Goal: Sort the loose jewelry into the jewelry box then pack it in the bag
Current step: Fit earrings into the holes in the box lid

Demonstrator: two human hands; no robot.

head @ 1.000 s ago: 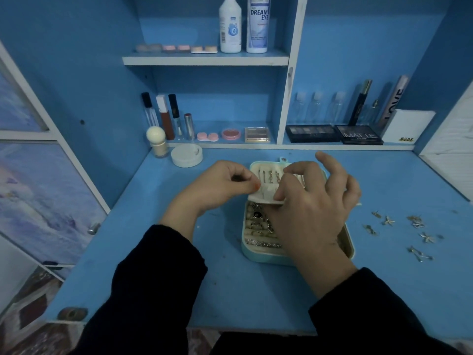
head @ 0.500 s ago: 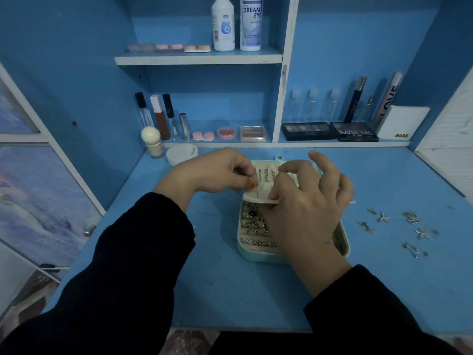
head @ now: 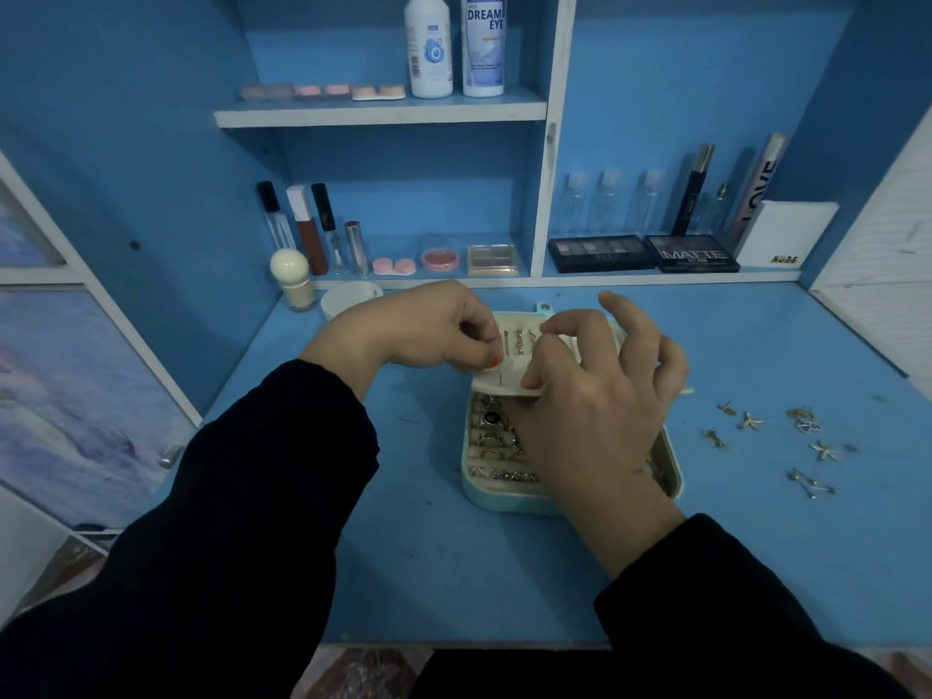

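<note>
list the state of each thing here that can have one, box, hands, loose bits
jewelry box, open, rings in its slots
earring panel, held over the box by both hands
left hand, pinches the panel's left edge
right hand, pinches the panel's right side
loose earrings, lying on the desk right of the box, unsorted
two bottles, upright on the top shelf

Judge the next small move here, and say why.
Probably finish pushing the thin pin through the earring flap: the left hand and right hand both pinch that flap above the open jewelry box. Loose earrings wait on the desk.
</note>
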